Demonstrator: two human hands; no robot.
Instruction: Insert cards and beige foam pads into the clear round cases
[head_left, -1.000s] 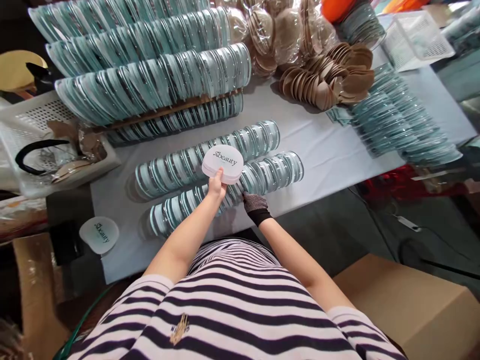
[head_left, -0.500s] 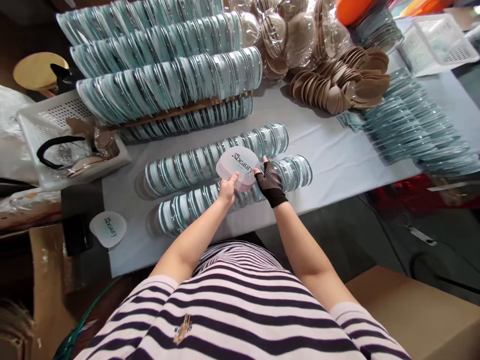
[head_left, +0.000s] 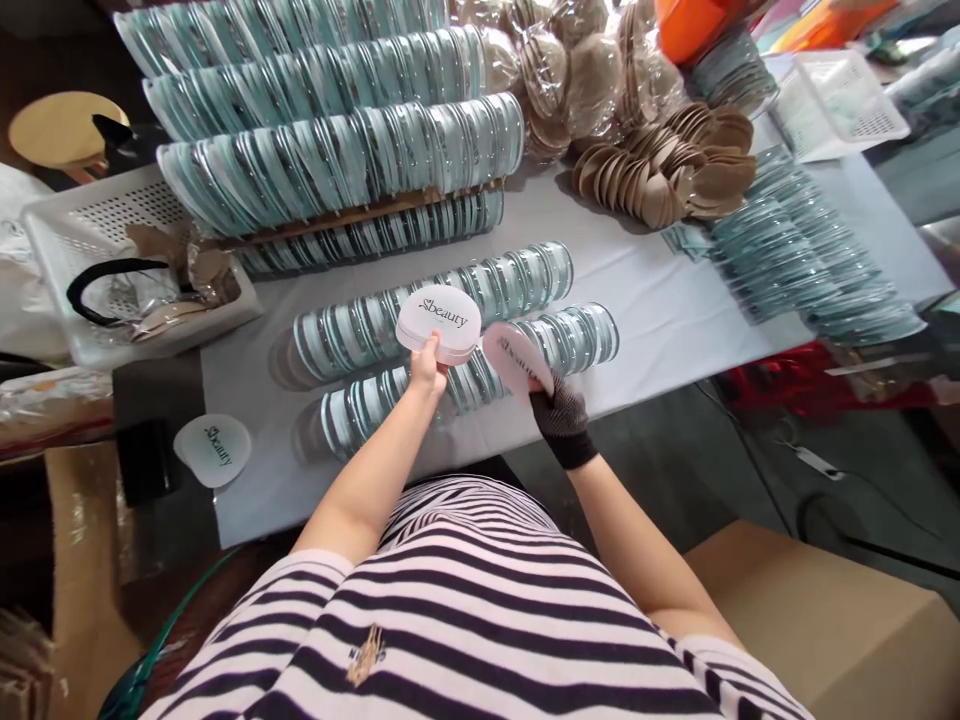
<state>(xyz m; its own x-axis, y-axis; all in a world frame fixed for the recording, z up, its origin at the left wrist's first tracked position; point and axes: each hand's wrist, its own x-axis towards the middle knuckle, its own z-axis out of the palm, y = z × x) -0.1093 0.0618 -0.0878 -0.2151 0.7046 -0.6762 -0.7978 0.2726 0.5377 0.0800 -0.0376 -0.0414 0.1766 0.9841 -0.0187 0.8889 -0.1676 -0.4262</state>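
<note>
My bare left hand [head_left: 428, 368] is closed on a small stack of white printed cards [head_left: 441, 318], rounded in outline and marked "beauty", with the thumb on top. To its right, my right hand [head_left: 561, 408], in a black fingerless glove, grips one similar printed card [head_left: 516, 358] by its lower right edge, tilted and apart from the stack. Beneath the hands lie two rows of clear, blue-tinted rounded cases, a back row [head_left: 517, 280] and a front row [head_left: 577, 337], standing on edge on the cloth-covered table. The hands and cards hide part of both rows.
Long stacked rows of similar cases [head_left: 337, 160] fill the back left. A white basket [head_left: 67, 320] stands at the left, near a loose printed card [head_left: 212, 450]. Brown oval pieces [head_left: 660, 170] and flat piles of clear parts [head_left: 810, 250] lie to the right. A cardboard box [head_left: 817, 620] is below right.
The hands have moved apart. My right hand has drawn one card off the stack, towards the right and me, while my left has shifted left with the rest.
</note>
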